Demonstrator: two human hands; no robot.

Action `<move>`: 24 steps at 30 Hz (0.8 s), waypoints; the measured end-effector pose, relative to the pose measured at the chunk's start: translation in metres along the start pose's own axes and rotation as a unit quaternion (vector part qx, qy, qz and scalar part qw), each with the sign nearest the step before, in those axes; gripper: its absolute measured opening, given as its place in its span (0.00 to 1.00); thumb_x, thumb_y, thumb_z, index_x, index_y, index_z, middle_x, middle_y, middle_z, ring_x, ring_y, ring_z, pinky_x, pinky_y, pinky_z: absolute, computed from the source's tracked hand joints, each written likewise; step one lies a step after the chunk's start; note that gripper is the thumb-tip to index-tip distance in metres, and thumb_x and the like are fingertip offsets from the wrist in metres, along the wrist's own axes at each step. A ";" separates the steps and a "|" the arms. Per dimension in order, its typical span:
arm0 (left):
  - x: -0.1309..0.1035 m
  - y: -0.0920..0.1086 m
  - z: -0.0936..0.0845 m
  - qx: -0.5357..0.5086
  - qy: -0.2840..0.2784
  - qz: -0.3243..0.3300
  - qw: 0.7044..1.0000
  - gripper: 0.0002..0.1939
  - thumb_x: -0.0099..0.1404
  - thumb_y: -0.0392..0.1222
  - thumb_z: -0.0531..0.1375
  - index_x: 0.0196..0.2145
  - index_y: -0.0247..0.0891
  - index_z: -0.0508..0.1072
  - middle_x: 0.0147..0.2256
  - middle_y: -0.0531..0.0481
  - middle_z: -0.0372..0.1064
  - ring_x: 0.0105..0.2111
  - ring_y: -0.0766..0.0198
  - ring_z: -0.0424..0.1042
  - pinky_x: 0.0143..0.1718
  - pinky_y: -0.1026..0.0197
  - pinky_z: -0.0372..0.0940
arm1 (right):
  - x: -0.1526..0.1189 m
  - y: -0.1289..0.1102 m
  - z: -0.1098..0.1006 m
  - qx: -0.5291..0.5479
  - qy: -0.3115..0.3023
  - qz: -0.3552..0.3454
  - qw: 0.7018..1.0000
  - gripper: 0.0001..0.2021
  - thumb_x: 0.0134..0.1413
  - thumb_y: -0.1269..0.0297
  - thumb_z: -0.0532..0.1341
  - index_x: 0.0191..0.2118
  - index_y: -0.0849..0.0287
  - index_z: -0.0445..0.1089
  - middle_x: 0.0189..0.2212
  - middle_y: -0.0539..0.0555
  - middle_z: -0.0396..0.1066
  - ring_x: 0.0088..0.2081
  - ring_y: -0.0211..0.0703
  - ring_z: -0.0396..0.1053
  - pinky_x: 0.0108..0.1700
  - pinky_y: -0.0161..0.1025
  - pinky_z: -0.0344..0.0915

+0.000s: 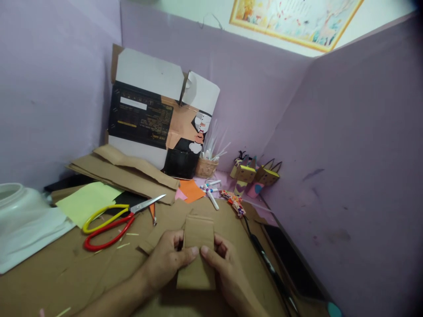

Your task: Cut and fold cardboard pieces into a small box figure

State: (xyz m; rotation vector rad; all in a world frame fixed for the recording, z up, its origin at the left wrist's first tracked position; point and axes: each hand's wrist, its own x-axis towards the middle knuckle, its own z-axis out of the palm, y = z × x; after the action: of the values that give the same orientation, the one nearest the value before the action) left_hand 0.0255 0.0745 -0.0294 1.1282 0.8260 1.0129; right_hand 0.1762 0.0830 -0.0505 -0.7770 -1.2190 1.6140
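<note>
Both of my hands hold a folded strip of brown cardboard (pixel 198 231) between them, low in the middle of the head view. My left hand (pixel 165 259) grips its left edge, thumb laid across the front face. On the opposite edge, my right hand (pixel 228 264) has its thumb pressed on the front and its fingers curled behind. The two thumb tips nearly meet. What the fingers do behind the cardboard is hidden. Scissors (pixel 132 215) with one yellow and one red handle lie to the left, blades pointing away to the right.
Brown cardboard sheets (pixel 125 169) and yellow-green paper (pixel 90 200) lie at left near a white jar (pixel 23 220). Orange paper (pixel 191 190) and white markers (pixel 211 193) sit ahead. Cardboard animal figures (pixel 244 176) stand at back right. A black-corded tool (pixel 264 255) lies at right. An opened box (pixel 142 114) leans behind.
</note>
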 end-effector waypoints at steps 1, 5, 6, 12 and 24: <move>0.000 -0.001 -0.001 -0.001 0.003 -0.014 1.000 0.16 0.51 0.43 0.62 0.36 0.30 0.72 0.27 0.48 0.71 0.29 0.63 0.68 0.31 0.64 0.64 | 0.000 -0.001 -0.001 0.004 -0.004 0.003 1.000 0.16 0.43 0.61 0.65 0.39 0.63 0.69 0.33 0.58 0.74 0.34 0.46 0.71 0.39 0.42 0.64; 0.001 -0.006 -0.006 -0.003 0.008 -0.064 0.998 0.22 0.53 0.41 0.59 0.46 0.32 0.66 0.23 0.53 0.66 0.15 0.73 0.57 0.11 0.72 0.49 | -0.001 -0.002 0.002 0.032 -0.023 0.015 0.999 0.16 0.43 0.62 0.65 0.40 0.64 0.69 0.34 0.58 0.74 0.33 0.45 0.71 0.39 0.43 0.65; 0.000 -0.007 -0.006 -0.009 0.004 -0.068 0.998 0.23 0.53 0.40 0.58 0.48 0.34 0.64 0.22 0.54 0.65 0.14 0.74 0.54 0.10 0.72 0.47 | -0.001 -0.002 0.003 0.042 -0.027 0.018 0.999 0.16 0.43 0.63 0.65 0.40 0.64 0.69 0.34 0.58 0.74 0.33 0.45 0.71 0.39 0.43 0.65; -0.001 0.000 -0.002 -0.014 -0.009 -0.065 0.998 0.25 0.52 0.36 0.57 0.49 0.36 0.63 0.31 0.50 0.68 0.21 0.69 0.63 0.16 0.71 0.54 | -0.001 -0.006 0.011 0.084 -0.003 0.022 0.996 0.15 0.41 0.66 0.64 0.40 0.62 0.69 0.32 0.56 0.74 0.31 0.44 0.70 0.36 0.40 0.65; 0.001 -0.014 0.003 -0.075 0.065 -0.089 0.991 0.22 0.48 0.39 0.59 0.43 0.35 0.69 0.20 0.57 0.63 0.16 0.71 0.58 0.15 0.70 0.51 | 0.000 -0.001 0.013 0.109 0.095 0.072 0.987 0.12 0.33 0.69 0.63 0.31 0.63 0.72 0.21 0.50 0.71 0.21 0.37 0.64 0.25 0.32 0.60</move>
State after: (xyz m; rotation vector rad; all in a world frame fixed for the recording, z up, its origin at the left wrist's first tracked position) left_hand 0.0310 0.0728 -0.0422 0.8510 0.9222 0.9887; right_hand 0.1651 0.0783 -0.0452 -0.8722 -0.8508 1.7129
